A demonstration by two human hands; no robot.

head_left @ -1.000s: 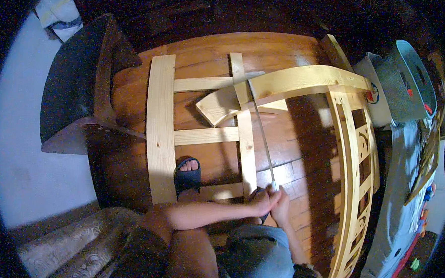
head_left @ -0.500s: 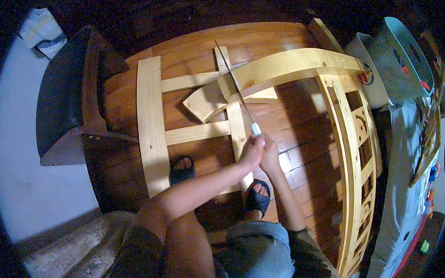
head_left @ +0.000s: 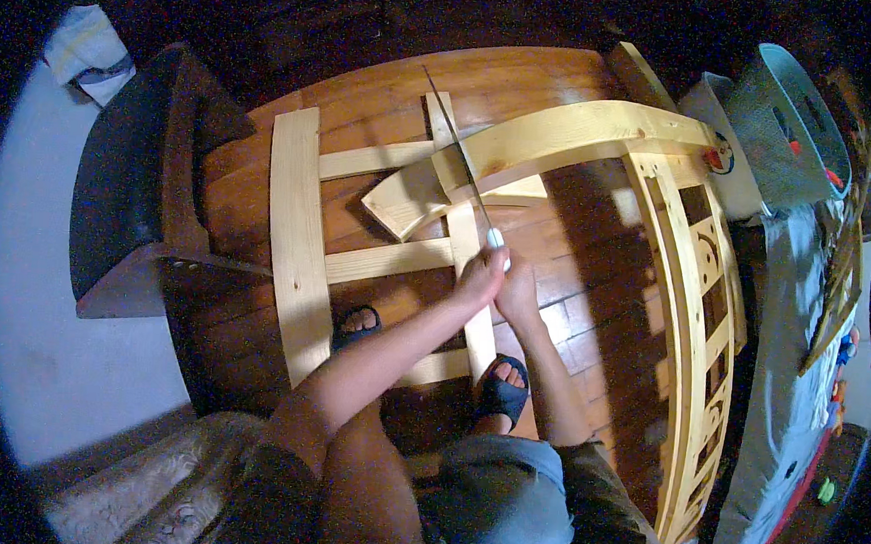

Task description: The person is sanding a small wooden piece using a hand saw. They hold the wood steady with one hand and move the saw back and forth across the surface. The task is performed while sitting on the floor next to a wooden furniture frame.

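Both of my hands are closed together around the white handle of a hand saw (head_left: 473, 181). My left hand (head_left: 481, 277) wraps it from the left, and my right hand (head_left: 518, 289) presses in from the right. The long thin blade points away from me and crosses a thick, curved wooden beam (head_left: 558, 132) near its left end. That end (head_left: 405, 198) reaches over a flat wooden frame (head_left: 297, 208) on the floor. How deep the blade sits in the wood I cannot tell. Fingers hide most of the handle.
The curved beam joins a slatted wooden panel (head_left: 681, 331) on the right. Beyond stand a teal basket (head_left: 792, 122) and a bed-like surface with a pale blue sheet (head_left: 783, 316). On the left is a dark-padded chair (head_left: 124, 181). My sandalled feet (head_left: 505, 387) are beside the flat frame.
The saw and both hands have slid a little away from me, along the blade's line. The curved beam stays across the flat frame, with only a slight shift of the whole view.
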